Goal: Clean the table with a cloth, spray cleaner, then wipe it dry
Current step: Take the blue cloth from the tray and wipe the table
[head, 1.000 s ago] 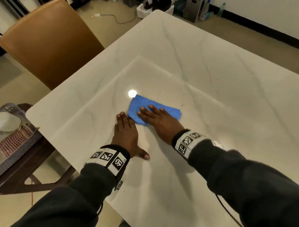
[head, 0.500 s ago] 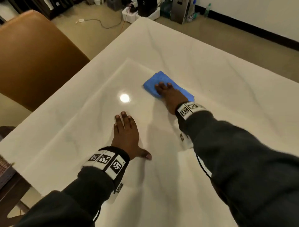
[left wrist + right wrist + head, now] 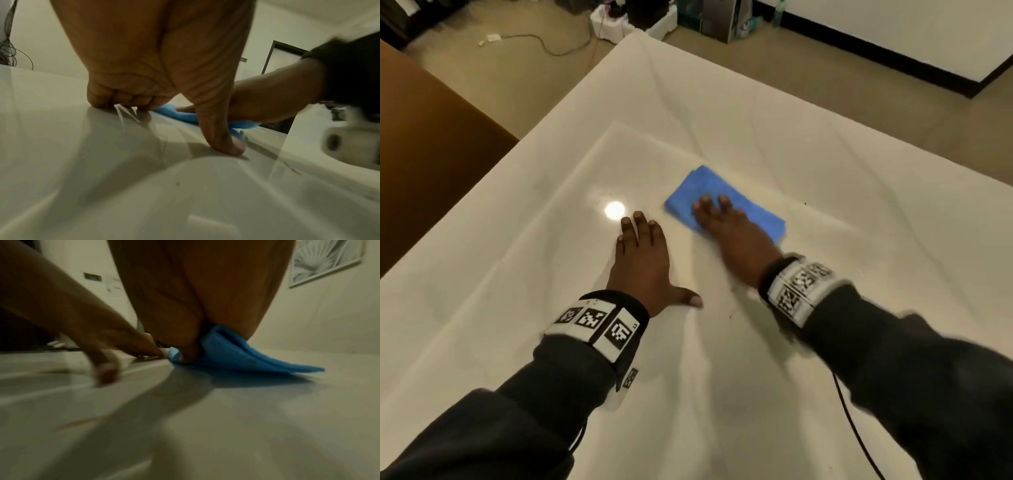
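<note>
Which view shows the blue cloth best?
Head view: the folded blue cloth shows nearly whole under the right hand. The right wrist view shows its edge; the left wrist view only a sliver.

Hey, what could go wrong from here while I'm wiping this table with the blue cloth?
The folded blue cloth sits under flat fingers of your right hand only, so it may bunch or slip out. Your left hand presses bare on the glossy table and could leave prints where you wiped.
</note>
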